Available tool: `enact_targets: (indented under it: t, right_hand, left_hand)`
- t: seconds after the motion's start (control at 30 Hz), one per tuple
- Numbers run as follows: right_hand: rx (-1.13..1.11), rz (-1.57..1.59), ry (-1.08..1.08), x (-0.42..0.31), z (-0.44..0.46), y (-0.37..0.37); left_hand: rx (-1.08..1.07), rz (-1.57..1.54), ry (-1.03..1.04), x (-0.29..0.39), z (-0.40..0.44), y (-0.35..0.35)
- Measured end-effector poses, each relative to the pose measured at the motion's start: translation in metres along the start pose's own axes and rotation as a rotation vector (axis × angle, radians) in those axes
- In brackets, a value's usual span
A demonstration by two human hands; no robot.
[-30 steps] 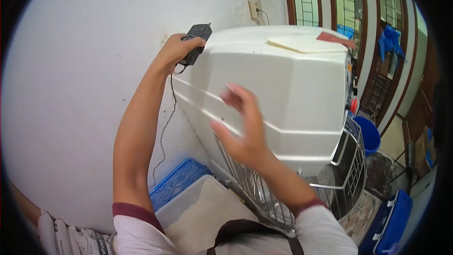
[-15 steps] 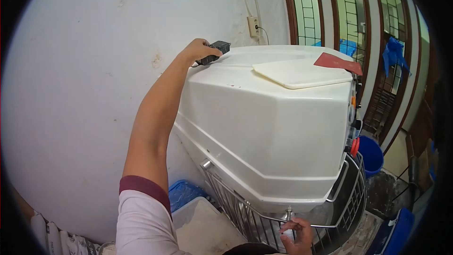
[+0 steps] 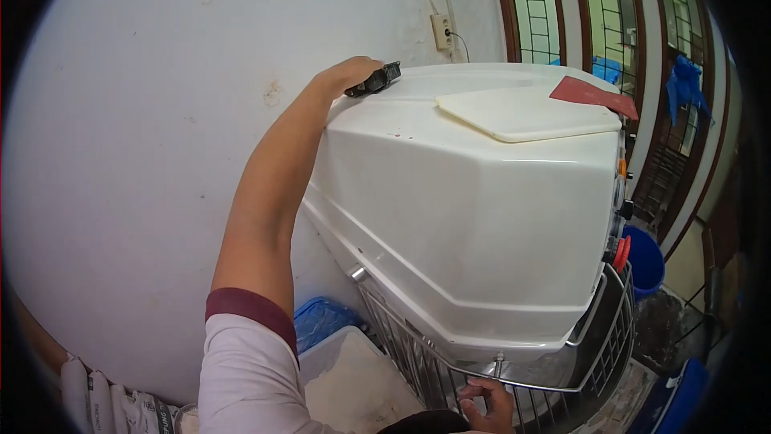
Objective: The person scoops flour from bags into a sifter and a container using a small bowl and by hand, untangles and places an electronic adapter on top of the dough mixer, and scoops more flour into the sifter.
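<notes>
My left hand (image 3: 356,77) is wrapped round a small black device (image 3: 375,81) at the back left edge of the white machine's top. The large white machine (image 3: 474,225) fills the middle of the view. Down by the wire guard (image 3: 522,386) of its bowl, my right hand (image 3: 488,403) is low in the view, its fingers curled near a small metal pin (image 3: 499,363). Whether those fingers touch or hold anything is too small to tell. A cream flat board (image 3: 522,115) and a red piece (image 3: 593,97) lie on the machine's top.
A tub of pale powder (image 3: 353,382) and a blue basket (image 3: 321,321) stand below the machine at left. At right are a blue bucket (image 3: 645,261) and barred windows. White packed bags (image 3: 100,402) sit at the lower left. A socket (image 3: 441,32) is on the wall.
The black device has moved right and onto the machine's top edge with my left hand. My right hand has dropped from before the machine's side to the wire guard.
</notes>
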State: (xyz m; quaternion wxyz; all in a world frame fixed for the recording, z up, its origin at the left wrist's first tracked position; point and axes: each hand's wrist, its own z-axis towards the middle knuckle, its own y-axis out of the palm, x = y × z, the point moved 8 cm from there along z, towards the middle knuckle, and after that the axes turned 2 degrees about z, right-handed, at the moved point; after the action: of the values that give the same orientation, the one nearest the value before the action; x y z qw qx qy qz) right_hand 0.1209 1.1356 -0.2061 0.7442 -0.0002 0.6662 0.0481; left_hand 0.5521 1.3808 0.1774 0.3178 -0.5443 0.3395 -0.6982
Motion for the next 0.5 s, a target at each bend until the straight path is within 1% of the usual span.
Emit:
enact_targets:
  t: [0.13, 0.17, 0.23, 0.27, 0.3, 0.33, 0.37, 0.4, 0.43, 0.47, 0.5]
  right_hand:
    - [-0.001, -0.009, 0.024, -0.002, -0.006, 0.005]
    - [0.006, 0.041, 0.073, -0.001, -0.007, 0.006]
    - [0.011, 0.091, 0.135, 0.002, -0.011, 0.005]
    - [-0.008, 0.007, 0.114, 0.003, -0.01, 0.004]
    - [-0.032, -0.077, 0.098, 0.006, -0.011, 0.005]
    - [-0.042, -0.075, 0.117, 0.014, -0.009, 0.008]
    - [-0.005, -0.081, -0.031, 0.013, -0.005, 0.01]
    - [0.028, -0.086, -0.172, 0.006, -0.007, 0.011]
    - [0.068, -0.062, -0.173, -0.001, -0.008, 0.015]
    - [0.042, -0.072, -0.129, 0.008, -0.006, 0.016]
    - [0.022, -0.123, -0.224, 0.014, -0.005, 0.018]
  left_hand:
    - [-0.073, -0.131, 0.014, 0.004, -0.03, -0.007]
    - [-0.077, -0.134, 0.012, 0.001, -0.032, -0.008]
    - [0.008, -0.186, 0.054, -0.006, -0.037, -0.017]
    - [0.001, -0.185, 0.043, -0.012, -0.035, -0.017]
    - [0.048, -0.168, 0.057, -0.017, -0.035, -0.021]
    - [0.096, -0.153, 0.068, -0.023, -0.038, -0.023]
    - [0.142, -0.146, 0.071, -0.029, -0.041, -0.025]
    - [0.143, -0.102, 0.091, -0.032, -0.041, -0.025]
    - [0.139, -0.063, 0.103, -0.038, -0.041, -0.025]
    - [0.1, -0.001, 0.066, -0.036, -0.053, -0.024]
    - [0.091, 0.323, 0.42, -0.049, -0.031, -0.031]
